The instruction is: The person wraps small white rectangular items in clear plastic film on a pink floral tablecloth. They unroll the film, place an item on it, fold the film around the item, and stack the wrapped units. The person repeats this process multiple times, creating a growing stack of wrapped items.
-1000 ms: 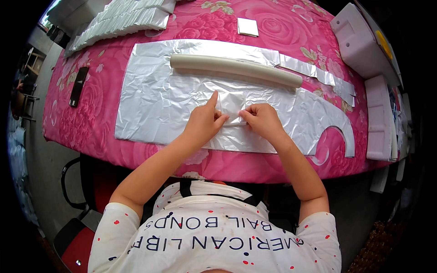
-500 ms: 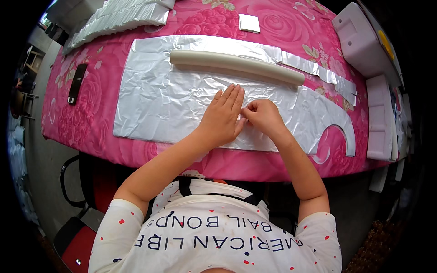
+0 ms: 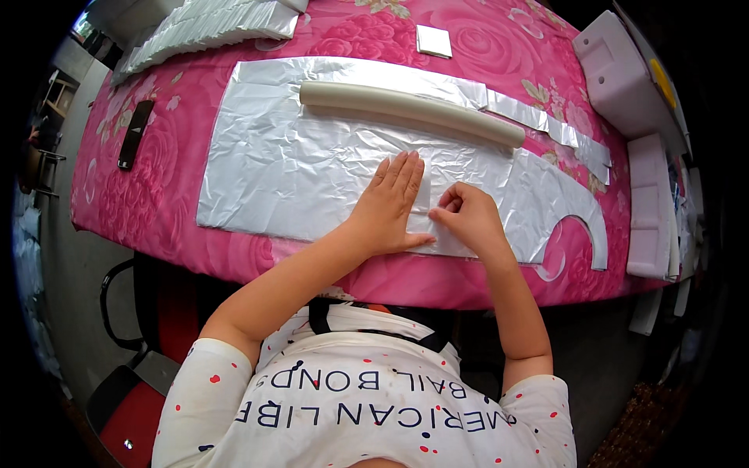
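Observation:
A crinkled silver plastic sheet [image 3: 265,156] lies spread over the table, with a curved cut-out at its right end. My left hand [image 3: 390,204] rests flat on the sheet, fingers stretched out and thumb spread to the right. Just right of it, my right hand [image 3: 470,218] is closed in a pinch, thumb against forefinger, low over the sheet. What the pinch holds, if anything, is too small to make out. Beyond both hands, a long pale tube [image 3: 413,111] lies across the sheet.
The table wears a pink rose-patterned cloth [image 3: 164,210]. A dark phone [image 3: 136,134] lies at left, folded white sheets [image 3: 211,35] are stacked far left, and a small white square [image 3: 434,41] lies at the back. White foam boxes [image 3: 624,74] stand at right. A red-and-black chair [image 3: 140,417] is below left.
My right hand has moved right and slightly nearer, opening a gap between the hands. My left hand stays flat, its thumb now spread wider. The whole view has shifted slightly.

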Action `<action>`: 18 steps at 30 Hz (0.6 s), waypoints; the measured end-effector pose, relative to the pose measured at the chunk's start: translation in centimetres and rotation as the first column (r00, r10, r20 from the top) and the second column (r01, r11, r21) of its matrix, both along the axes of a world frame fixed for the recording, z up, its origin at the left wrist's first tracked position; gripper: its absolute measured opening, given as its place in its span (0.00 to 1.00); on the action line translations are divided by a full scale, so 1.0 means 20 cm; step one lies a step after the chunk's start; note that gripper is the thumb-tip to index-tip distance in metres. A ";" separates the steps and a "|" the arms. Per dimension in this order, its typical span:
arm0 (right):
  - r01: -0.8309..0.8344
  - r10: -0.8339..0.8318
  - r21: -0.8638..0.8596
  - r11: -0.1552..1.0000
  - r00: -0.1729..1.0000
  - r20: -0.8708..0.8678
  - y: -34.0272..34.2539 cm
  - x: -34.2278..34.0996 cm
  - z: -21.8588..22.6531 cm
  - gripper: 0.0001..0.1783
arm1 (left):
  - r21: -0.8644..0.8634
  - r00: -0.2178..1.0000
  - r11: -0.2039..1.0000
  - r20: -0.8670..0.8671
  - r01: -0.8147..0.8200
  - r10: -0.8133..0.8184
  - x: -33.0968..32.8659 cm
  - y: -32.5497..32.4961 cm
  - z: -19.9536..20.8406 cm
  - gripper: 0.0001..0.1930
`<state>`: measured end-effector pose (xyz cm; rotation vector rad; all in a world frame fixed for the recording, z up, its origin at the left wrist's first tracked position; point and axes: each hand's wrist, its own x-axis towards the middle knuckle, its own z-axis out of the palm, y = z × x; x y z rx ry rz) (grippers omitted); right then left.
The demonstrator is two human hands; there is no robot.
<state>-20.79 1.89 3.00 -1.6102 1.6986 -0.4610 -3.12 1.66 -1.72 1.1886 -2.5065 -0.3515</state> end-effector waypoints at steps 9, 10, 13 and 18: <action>0.115 -0.115 0.010 0.993 0.977 0.180 0.06 -0.08 -0.06 0.08 | 0.164 0.942 0.952 0.173 0.260 -0.287 0.35 0.33 0.14 0.52; 0.117 -0.115 -0.003 0.993 0.981 0.156 0.06 -0.07 -0.05 0.08 | 0.168 0.933 0.950 0.205 0.263 -0.295 0.41 0.35 0.14 0.51; 0.086 -0.081 -0.050 0.995 0.992 0.099 0.08 -0.03 -0.03 0.09 | 0.160 0.940 0.964 0.238 0.211 -0.245 0.55 0.42 0.15 0.45; -0.120 0.123 -0.026 0.992 0.965 0.230 0.14 0.10 -0.01 0.09 | 0.210 0.933 0.957 0.258 0.199 -0.251 0.69 0.51 0.18 0.32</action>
